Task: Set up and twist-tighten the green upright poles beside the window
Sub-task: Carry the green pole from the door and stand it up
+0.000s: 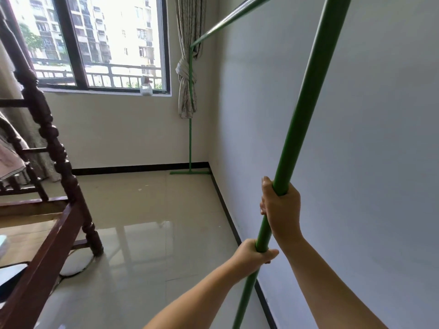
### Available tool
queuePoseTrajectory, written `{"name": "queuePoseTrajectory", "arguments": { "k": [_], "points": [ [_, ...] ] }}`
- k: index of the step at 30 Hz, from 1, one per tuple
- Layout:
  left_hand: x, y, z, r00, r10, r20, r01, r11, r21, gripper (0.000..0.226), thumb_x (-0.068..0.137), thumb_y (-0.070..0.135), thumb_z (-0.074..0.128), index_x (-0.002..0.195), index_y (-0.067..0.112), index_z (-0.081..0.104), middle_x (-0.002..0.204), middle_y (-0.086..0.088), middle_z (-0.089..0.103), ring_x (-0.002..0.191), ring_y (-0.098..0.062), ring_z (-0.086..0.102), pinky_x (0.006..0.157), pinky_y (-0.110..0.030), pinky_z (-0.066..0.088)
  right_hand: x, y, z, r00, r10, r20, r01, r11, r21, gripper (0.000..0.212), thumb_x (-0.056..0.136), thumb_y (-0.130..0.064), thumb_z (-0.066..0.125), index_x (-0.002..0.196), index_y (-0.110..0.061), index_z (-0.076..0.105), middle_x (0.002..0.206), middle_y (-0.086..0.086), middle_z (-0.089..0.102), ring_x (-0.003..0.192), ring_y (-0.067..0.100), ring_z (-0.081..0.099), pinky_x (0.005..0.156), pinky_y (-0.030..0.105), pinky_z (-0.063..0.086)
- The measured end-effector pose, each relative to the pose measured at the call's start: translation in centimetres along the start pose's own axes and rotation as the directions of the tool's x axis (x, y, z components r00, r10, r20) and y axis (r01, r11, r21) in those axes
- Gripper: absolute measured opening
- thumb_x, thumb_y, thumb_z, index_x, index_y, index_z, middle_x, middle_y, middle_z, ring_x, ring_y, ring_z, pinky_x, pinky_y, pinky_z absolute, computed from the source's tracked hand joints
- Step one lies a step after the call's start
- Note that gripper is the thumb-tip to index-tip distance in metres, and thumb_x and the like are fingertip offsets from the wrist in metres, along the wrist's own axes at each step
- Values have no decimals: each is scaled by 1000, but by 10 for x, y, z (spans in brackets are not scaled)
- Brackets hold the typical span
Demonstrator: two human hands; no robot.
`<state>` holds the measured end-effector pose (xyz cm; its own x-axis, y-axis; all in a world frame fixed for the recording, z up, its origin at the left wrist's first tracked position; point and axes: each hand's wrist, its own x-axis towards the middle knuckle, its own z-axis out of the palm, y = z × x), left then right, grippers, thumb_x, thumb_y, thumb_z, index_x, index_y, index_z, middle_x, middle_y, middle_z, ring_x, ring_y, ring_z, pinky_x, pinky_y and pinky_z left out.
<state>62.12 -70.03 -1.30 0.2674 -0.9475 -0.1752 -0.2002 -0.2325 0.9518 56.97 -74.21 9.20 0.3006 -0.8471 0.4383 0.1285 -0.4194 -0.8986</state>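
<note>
A green upright pole (pixel 306 96) rises close in front of me along the right wall, its thicker upper tube sleeved over a thinner lower tube. My right hand (pixel 281 205) grips the bottom end of the thick tube. My left hand (pixel 253 254) grips the thin tube just below it. A green crossbar (pixel 228 22) runs from the top of the frame to a second green upright pole (pixel 190 110) standing in the far corner beside the window (pixel 99 41), on a flat T-shaped foot (pixel 190 172).
A tied-back curtain (pixel 187 74) hangs behind the far pole. A white spray bottle (pixel 145 86) stands on the window sill. A dark wooden bed frame (pixel 54 162) with turned posts fills the left side. Glossy beige floor tiles (pixel 152 233) lie between bed and wall.
</note>
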Motion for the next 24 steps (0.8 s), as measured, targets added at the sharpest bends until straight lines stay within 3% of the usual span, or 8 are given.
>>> {"name": "queuePoseTrajectory", "arguments": {
  "k": [3,6,8,10,12,14,18,24],
  "points": [
    [-9,0,-1,999,43,29,-44,998,50,14,79,30,63,76,20,55,82,-3,57,84,-19,59,92,-38,51,-6,-6,-6,997,-55,62,59,996,-61,24,86,-29,59,72,-11,51,47,-4,51,45,15,56,53,21,51],
    [-20,-3,-7,998,70,-2,-70,997,45,22,80,29,62,97,15,57,96,-7,63,94,-21,63,90,-37,53,-12,-13,-13,988,-90,123,104,989,-107,19,82,-36,61,90,-27,48,72,2,60,67,19,64,65,20,54],
    [-32,-5,-17,997,80,-3,-80,997,12,27,82,24,62,107,15,56,105,-7,65,96,-18,65,87,-33,55,-22,-14,-19,985,-49,164,74,986,-150,39,77,-43,61,107,-25,43,87,-1,58,78,16,63,65,19,52],
    [-48,-8,-30,991,132,-6,-132,991,5,30,83,19,62,112,15,54,109,-6,65,96,-13,65,87,-28,54,-38,-13,-26,982,17,189,20,981,-194,64,75,-49,62,126,-21,34,110,-2,56,99,15,60,77,23,52],
    [-70,-14,-51,973,226,-51,-223,973,60,28,83,17,62,111,18,55,107,-4,64,94,-10,64,86,-21,53,-63,-9,-32,982,65,178,-21,971,-240,74,74,-48,60,135,-26,24,133,-2,46,121,16,49,95,31,46],
    [-101,-25,-76,943,324,-83,-315,944,99,28,82,16,63,105,30,54,102,2,64,93,-4,62,85,-17,51,-96,-5,-36,986,99,131,-58,956,-289,78,73,-48,58,139,-29,19,144,0,36,131,14,37,105,35,37],
    [-179,-65,-136,907,393,-151,-366,913,178,35,77,38,64,108,41,49,104,13,65,102,1,60,89,-15,47,-181,9,-23,982,133,137,-79,935,-345,74,73,-62,54,136,-43,20,148,-12,32,132,1,33,106,29,32],
    [-300,-144,-193,896,282,-343,-242,958,157,50,73,53,58,120,40,46,113,19,61,107,-1,59,91,-13,45,-309,20,30,906,349,240,-280,919,-279,68,66,-74,54,126,-61,26,137,-33,37,129,-6,36,104,24,32]
  ]
}}
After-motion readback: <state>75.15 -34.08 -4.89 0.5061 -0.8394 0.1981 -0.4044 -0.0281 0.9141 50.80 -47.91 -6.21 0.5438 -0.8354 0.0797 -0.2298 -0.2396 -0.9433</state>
